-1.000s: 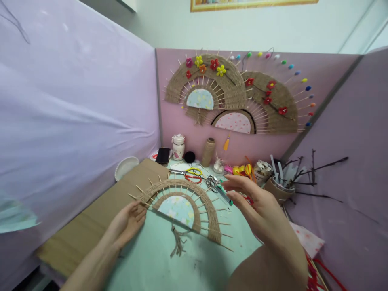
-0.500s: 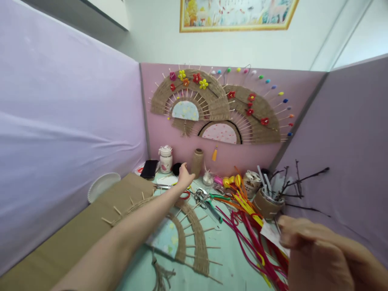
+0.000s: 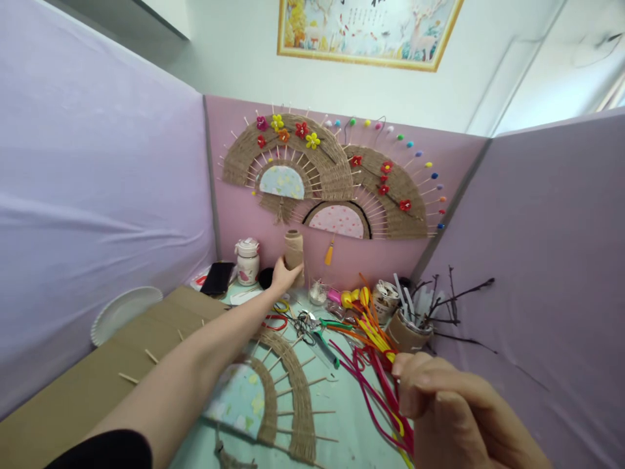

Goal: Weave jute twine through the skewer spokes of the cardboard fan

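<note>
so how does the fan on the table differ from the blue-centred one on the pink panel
The table fan lies flat; the panel fan hangs upright. The table fan's outer woven band is narrow and, where visible, bare; the panel fan's is broad and flowered. Both have pale patterned centres.

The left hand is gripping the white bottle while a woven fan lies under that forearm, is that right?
Not quite: in the head view, the left hand grips the brown twine spool; the white bottle stands farther left. A woven fan does lie under that forearm.
</note>
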Motion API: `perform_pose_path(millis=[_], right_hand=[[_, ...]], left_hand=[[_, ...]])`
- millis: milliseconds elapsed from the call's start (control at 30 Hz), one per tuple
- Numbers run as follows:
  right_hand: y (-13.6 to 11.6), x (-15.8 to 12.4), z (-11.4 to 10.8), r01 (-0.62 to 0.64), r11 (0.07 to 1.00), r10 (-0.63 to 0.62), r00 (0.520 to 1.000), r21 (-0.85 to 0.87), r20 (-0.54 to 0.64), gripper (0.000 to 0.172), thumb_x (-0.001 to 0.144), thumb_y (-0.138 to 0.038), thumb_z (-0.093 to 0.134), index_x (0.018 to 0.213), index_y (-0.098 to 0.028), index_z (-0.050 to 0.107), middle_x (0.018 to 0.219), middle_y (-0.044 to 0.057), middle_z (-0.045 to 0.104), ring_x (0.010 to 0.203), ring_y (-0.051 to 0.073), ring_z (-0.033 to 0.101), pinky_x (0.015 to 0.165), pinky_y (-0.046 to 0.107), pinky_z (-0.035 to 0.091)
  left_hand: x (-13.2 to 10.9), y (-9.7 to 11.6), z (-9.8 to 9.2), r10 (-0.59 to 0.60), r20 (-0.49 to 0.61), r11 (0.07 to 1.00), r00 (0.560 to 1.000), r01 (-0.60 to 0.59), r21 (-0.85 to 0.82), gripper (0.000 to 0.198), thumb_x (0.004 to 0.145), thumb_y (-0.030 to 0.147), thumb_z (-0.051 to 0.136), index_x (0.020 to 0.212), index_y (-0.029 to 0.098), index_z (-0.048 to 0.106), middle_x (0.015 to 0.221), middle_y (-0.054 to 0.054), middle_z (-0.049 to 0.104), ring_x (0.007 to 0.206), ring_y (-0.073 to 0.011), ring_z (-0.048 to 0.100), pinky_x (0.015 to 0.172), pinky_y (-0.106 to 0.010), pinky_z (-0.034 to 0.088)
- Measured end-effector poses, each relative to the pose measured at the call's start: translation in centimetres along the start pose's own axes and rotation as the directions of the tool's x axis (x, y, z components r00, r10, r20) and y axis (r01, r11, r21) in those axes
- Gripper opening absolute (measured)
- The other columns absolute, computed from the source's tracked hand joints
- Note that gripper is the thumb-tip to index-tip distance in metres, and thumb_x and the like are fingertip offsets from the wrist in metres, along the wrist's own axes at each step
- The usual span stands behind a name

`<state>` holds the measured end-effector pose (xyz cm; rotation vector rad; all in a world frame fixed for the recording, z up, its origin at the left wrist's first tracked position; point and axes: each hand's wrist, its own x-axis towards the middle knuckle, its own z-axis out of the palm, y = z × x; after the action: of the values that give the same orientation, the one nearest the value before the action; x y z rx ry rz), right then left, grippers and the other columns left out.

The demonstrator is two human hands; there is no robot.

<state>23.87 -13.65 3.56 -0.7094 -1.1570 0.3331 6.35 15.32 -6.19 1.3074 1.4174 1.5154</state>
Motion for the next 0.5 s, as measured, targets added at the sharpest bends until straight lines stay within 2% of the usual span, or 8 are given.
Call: perform_pose_path(millis=[100, 200, 233, 300, 367, 433, 467, 500], right_hand=[[1.0, 0.1, 0.4, -0.013, 1.000, 0.013, 1.000, -0.012, -0.009, 0.017, 0.091, -0.032, 0.062, 0.077, -0.025, 0.068, 0.061, 0.000, 0.056, 0.065, 0.020, 0.057, 0.064, 0.034, 0.049], [2.8, 0.6, 1.0, -0.100, 0.995, 0.102, 0.991, -0.026, 0.082, 0.016, 0.090, -0.033, 0.063, 0.082, -0.022, 0.069, 0.073, 0.002, 0.064, 0.068, 0.017, 0.059, 0.061, 0.028, 0.048], [3.6, 0.8, 1.4, -0.124, 0.992, 0.125, 0.989, -0.028, 0.081, 0.016, 0.091, -0.035, 0.062, 0.085, -0.022, 0.069, 0.078, 0.003, 0.066, 0.072, 0.017, 0.061, 0.066, 0.028, 0.049], [5.2, 1.1, 2.8, -0.158, 0.987, 0.159, 0.984, -0.012, 0.083, 0.023, 0.091, -0.043, 0.060, 0.092, -0.021, 0.069, 0.090, 0.005, 0.069, 0.085, 0.019, 0.064, 0.079, 0.031, 0.051], [6.9, 1.1, 4.6, -0.228, 0.972, 0.219, 0.967, 0.059, 0.130, 0.037, 0.091, -0.053, 0.057, 0.106, -0.021, 0.067, 0.109, 0.009, 0.069, 0.103, 0.023, 0.063, 0.094, 0.037, 0.048], [8.3, 0.4, 6.4, -0.322, 0.922, 0.269, 0.933, 0.218, 0.238, 0.058, 0.086, -0.070, 0.049, 0.115, -0.022, 0.063, 0.121, 0.012, 0.065, 0.113, 0.025, 0.060, 0.101, 0.041, 0.045], [8.9, -0.1, 7.1, -0.420, 0.865, 0.310, 0.877, 0.273, 0.368, 0.067, 0.084, -0.077, 0.043, 0.119, -0.023, 0.062, 0.119, 0.012, 0.067, 0.110, 0.025, 0.062, 0.098, 0.041, 0.047], [9.4, -0.7, 7.5, -0.530, 0.805, 0.346, 0.784, 0.266, 0.516, 0.074, 0.084, -0.081, 0.034, 0.121, -0.023, 0.062, 0.113, 0.011, 0.069, 0.104, 0.026, 0.064, 0.093, 0.042, 0.050]], left_hand=[[-2.5, 3.2, -3.0, 0.013, 0.037, 0.991, 0.999, -0.008, -0.135, 0.051, 0.077, 0.033, 0.068, 0.122, 0.016, 0.051, 0.133, -0.017, 0.059, 0.122, -0.0273, 0.056, 0.099, -0.036, 0.045], [-7.3, 5.8, -7.2, -0.054, 0.221, 0.970, 0.974, 0.104, -0.219, 0.047, 0.080, 0.049, 0.054, 0.109, 0.012, 0.061, 0.103, -0.017, 0.069, 0.088, -0.0288, 0.068, 0.074, -0.041, 0.056], [-9.3, 6.4, -8.6, -0.098, 0.323, 0.952, 0.941, 0.184, -0.246, 0.052, 0.079, 0.055, 0.051, 0.102, 0.010, 0.064, 0.091, -0.017, 0.069, 0.075, -0.0276, 0.068, 0.065, -0.040, 0.056], [-13.5, 6.9, -11.0, -0.108, 0.633, 0.751, 0.767, 0.480, -0.453, 0.060, 0.073, 0.058, 0.059, 0.110, 0.011, 0.066, 0.090, -0.014, 0.068, 0.071, -0.0232, 0.066, 0.059, -0.034, 0.056], [-17.5, 6.6, -12.6, -0.026, 0.807, 0.542, 0.590, 0.686, -0.485, 0.065, 0.069, 0.060, 0.064, 0.112, 0.012, 0.067, 0.088, -0.011, 0.066, 0.061, -0.0177, 0.062, 0.047, -0.026, 0.051], [-20.6, 5.8, -13.4, 0.148, 0.899, 0.415, 0.413, 0.799, -0.435, 0.068, 0.069, 0.064, 0.066, 0.113, 0.012, 0.068, 0.080, -0.007, 0.065, 0.046, -0.0132, 0.057, 0.035, -0.023, 0.045], [-21.8, 5.2, -13.7, 0.209, 0.927, 0.404, 0.312, 0.836, -0.372, 0.066, 0.070, 0.062, 0.066, 0.115, 0.013, 0.068, 0.077, -0.006, 0.065, 0.041, -0.0137, 0.056, 0.033, -0.025, 0.045], [-22.9, 4.6, -13.9, 0.220, 0.943, 0.389, 0.250, 0.864, -0.320, 0.065, 0.075, 0.060, 0.063, 0.120, 0.012, 0.066, 0.078, -0.006, 0.066, 0.039, -0.0144, 0.057, 0.033, -0.025, 0.046]])
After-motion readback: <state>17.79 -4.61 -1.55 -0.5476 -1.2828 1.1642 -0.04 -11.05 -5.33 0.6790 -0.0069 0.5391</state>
